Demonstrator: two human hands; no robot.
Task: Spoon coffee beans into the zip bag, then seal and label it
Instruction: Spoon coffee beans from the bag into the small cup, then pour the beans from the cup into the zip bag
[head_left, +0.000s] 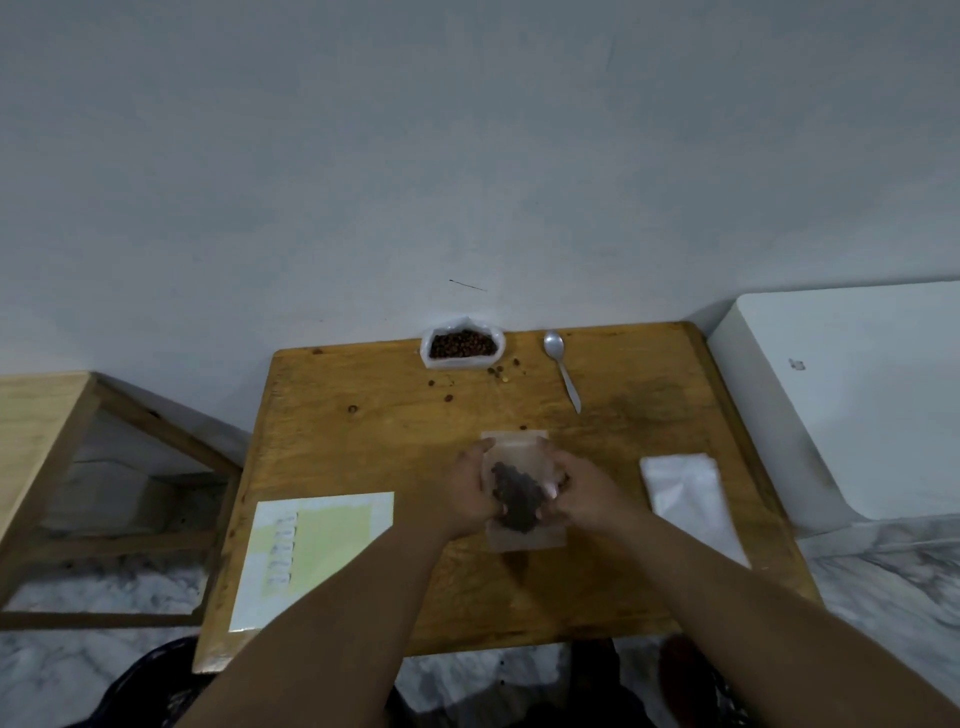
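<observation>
1. My left hand (470, 488) and right hand (582, 493) each grip one side of the zip bag (514, 452), with beans inside, at the middle of the desk (363, 426).
2. Bare wood separates it from the spoon (562, 374) and the bean pouch (462, 345) at the far edge.
3. A label sheet (311, 551) lies at the left edge.

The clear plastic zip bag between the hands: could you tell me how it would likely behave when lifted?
Probably floppy: the clear plastic zip bag looks like thin film. The dark coffee beans heaped in its middle would likely shift and make it sag.
</observation>
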